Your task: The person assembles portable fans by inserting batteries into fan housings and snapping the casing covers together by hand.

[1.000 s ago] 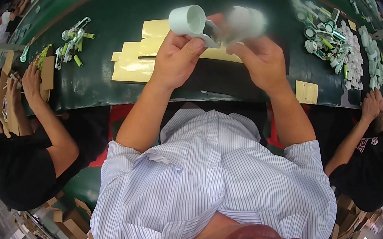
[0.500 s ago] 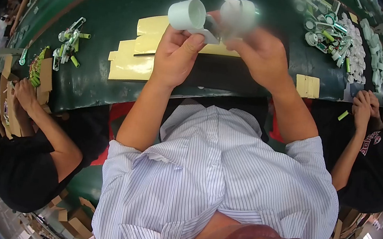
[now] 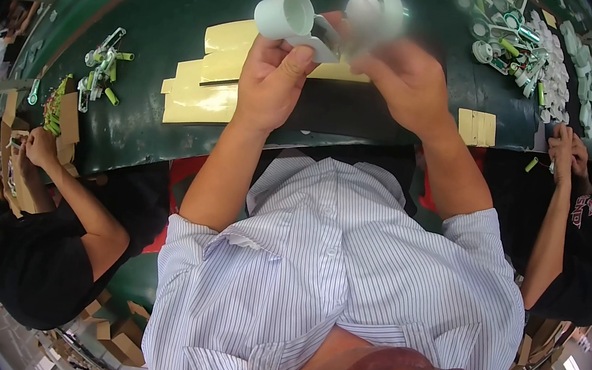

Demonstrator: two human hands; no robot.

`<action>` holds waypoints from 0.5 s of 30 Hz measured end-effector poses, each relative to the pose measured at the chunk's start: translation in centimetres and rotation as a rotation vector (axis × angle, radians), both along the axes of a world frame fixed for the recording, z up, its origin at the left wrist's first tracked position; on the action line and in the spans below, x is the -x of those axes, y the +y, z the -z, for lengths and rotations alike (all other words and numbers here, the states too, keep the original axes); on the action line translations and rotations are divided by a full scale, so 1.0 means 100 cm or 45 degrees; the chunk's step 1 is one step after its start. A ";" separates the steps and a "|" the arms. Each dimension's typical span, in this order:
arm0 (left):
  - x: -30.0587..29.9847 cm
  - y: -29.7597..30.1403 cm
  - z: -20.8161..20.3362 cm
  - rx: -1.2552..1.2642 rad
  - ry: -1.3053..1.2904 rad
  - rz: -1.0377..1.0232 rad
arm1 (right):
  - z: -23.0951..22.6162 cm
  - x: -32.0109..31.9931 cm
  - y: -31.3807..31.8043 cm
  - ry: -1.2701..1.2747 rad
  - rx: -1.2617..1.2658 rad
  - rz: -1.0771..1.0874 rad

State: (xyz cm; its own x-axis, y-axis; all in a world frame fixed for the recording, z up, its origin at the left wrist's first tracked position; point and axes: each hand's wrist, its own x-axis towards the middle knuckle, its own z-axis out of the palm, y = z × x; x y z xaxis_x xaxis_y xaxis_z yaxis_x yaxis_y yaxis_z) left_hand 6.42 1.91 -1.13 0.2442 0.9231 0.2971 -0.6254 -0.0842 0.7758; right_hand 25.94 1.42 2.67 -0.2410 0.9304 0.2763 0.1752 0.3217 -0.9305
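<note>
My left hand (image 3: 270,82) is closed around the lower part of a white plastic cup-shaped housing (image 3: 284,15). The cup's round mouth tilts to the right, and a flat curved piece extends below it beside my thumb. My right hand (image 3: 413,88) is closed on a round white plastic part (image 3: 373,17), smeared by motion. The two parts are held close together above the table, and a darker piece shows between them. Whether they touch I cannot tell. My right fingertips are partly hidden and blurred.
Yellow sheets (image 3: 196,95) lie on the green table (image 3: 141,122) under my hands. Device parts with lime-green cylinders (image 3: 104,65) lie left; a larger pile (image 3: 509,45) and white pieces (image 3: 553,87) lie right. A yellow pad (image 3: 476,128) is nearer. Co-workers' hands (image 3: 42,146) flank me.
Both held parts have shifted slightly, the cup-shaped housing a little up and left. My grips look the same. The co-worker on the right has moved their hands slightly.
</note>
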 end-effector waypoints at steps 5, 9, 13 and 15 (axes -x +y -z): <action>-0.001 0.001 0.013 0.065 0.038 -0.058 | 0.003 -0.006 0.007 -0.195 -0.121 0.010; -0.007 0.000 0.014 0.067 0.043 -0.120 | -0.007 -0.003 0.008 -0.336 -0.125 0.004; -0.011 0.005 0.011 0.051 0.072 -0.135 | -0.004 -0.002 0.012 -0.366 -0.201 0.043; -0.013 0.005 0.012 0.059 0.095 -0.147 | -0.005 -0.003 0.015 -0.415 -0.228 0.040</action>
